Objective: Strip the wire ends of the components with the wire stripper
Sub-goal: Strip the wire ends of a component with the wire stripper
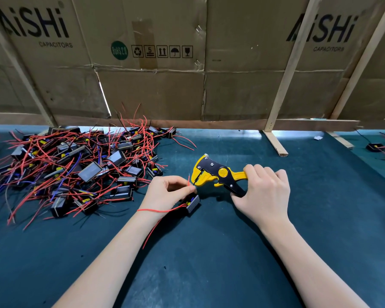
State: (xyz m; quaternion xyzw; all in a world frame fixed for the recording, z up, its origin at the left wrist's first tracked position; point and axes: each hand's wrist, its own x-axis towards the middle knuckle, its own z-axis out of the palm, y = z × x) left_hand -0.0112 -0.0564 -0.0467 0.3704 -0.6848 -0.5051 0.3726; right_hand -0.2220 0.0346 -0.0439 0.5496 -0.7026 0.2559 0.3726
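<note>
Both grips busy: left hand (170, 193) pinches a wire (189, 181), right hand (263, 192) clasps wire stripper (218, 174).

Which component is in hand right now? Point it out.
The component under the left hand, apart from the pile. Its wire end is pinched at the wire stripper, which the right hand holds.

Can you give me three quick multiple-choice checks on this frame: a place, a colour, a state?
1. The pile of components lies: A) left of the hands B) right of the hands C) behind the cardboard.
2. The wire stripper's body is: A) red B) yellow and black C) green.
3. The left hand: A) lies flat B) pinches a wire C) is out of view.

A: the pile of components lies left of both hands.
B: the wire stripper, gripped by the right hand, shows both colours.
B: the left hand holds a wire at the stripper's head.
</note>
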